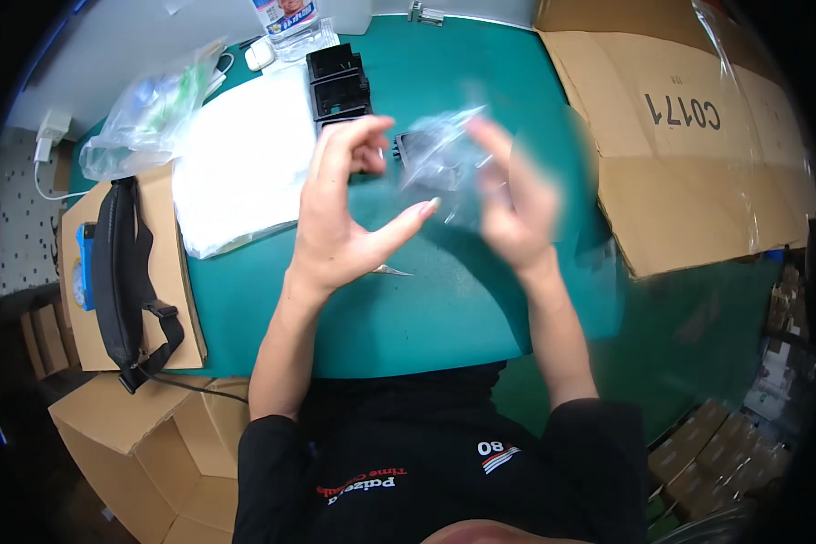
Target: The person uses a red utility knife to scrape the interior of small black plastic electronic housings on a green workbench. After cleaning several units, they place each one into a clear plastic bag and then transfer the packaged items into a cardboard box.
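Note:
A crinkled clear plastic bag (442, 170) is between my hands, over the middle of the green table. Black plastic with small teeth shows at the bag's left edge; whether it lies inside or behind the film, I cannot tell. My left hand (337, 195) is open to the left of the bag, its fingers curved and thumb stretched out, holding nothing. Motion smears my right hand (521, 204) at the bag's right side, so its grip is unclear. Several black plastic housings (340, 86) stand in a row beyond my left hand. A small pointed metal tool (392, 270), partly hidden, lies near my left wrist.
White plastic sheeting (240, 163) covers the table's left part, with a clear bag of items (159, 104) beyond it. A black waist bag (122, 272) rests on cardboard at left. Large cardboard (680, 172) borders the right side. An opened carton (154, 453) stands below left.

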Action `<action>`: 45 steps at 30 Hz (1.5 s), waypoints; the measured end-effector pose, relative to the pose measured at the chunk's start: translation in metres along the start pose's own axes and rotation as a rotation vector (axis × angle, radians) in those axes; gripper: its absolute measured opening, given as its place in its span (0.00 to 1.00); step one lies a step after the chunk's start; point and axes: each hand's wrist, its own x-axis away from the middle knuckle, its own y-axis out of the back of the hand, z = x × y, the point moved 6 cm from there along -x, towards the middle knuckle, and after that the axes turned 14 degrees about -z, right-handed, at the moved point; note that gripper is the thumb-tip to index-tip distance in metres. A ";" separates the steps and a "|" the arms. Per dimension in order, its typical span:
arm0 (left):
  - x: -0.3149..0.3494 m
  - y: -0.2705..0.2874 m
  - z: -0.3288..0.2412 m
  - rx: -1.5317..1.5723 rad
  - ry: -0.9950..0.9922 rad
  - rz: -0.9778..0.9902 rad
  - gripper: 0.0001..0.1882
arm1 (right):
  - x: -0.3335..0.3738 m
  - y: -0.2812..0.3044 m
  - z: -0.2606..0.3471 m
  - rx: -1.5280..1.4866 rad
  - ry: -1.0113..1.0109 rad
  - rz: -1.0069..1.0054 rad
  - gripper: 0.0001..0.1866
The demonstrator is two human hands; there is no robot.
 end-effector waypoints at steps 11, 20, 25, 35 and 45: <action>0.032 -0.053 0.026 -0.621 -0.319 0.245 0.17 | 0.008 0.012 -0.094 0.067 -0.643 -0.176 0.16; 0.035 -0.019 -0.004 -0.099 -0.335 0.069 0.35 | 0.036 -0.028 -0.072 -0.382 -0.580 0.175 0.23; 0.032 -0.014 0.013 -0.157 -0.323 0.035 0.33 | 0.031 -0.031 -0.058 -0.620 -0.963 0.194 0.23; 0.037 -0.022 0.008 -0.275 -0.275 0.259 0.31 | 0.017 -0.015 -0.028 0.074 -0.275 -0.017 0.17; 0.034 -0.009 -0.001 -0.383 -0.331 0.079 0.33 | 0.018 -0.011 -0.016 0.216 -0.151 -0.042 0.18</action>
